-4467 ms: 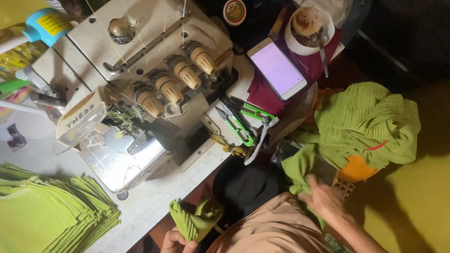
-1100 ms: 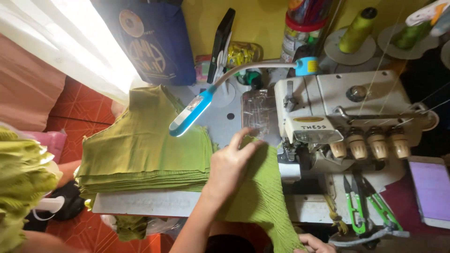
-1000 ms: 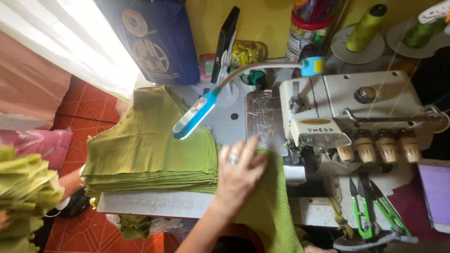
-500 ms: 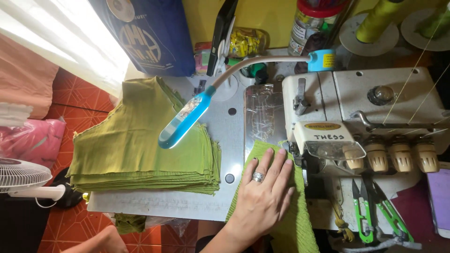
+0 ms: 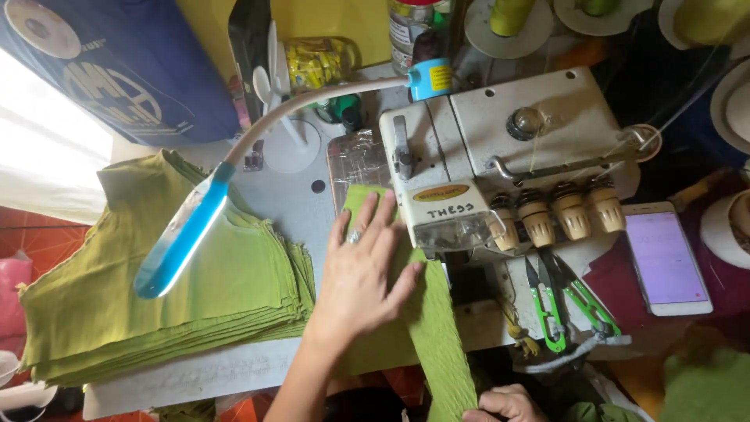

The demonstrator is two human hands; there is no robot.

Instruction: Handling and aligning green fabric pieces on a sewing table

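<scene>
My left hand (image 5: 366,275), a ring on one finger, lies flat with fingers spread on a strip of green fabric (image 5: 432,320) that runs from the sewing machine's foot down over the table's front edge. The white overlock sewing machine (image 5: 500,156) stands just right of that hand. My right hand (image 5: 509,405) shows only partly at the bottom edge, its fingers curled at the lower end of the same green strip.
A stack of cut green fabric pieces (image 5: 156,289) lies left on the grey table (image 5: 297,203). A blue gooseneck lamp (image 5: 183,234) hangs over it. Green-handled snips (image 5: 547,305) and a phone (image 5: 668,258) lie right. Thread cones and jars stand behind.
The view swung from the right side of the machine to the left stack, then back to the machine. My left hand slid the green strip up to the machine's foot.
</scene>
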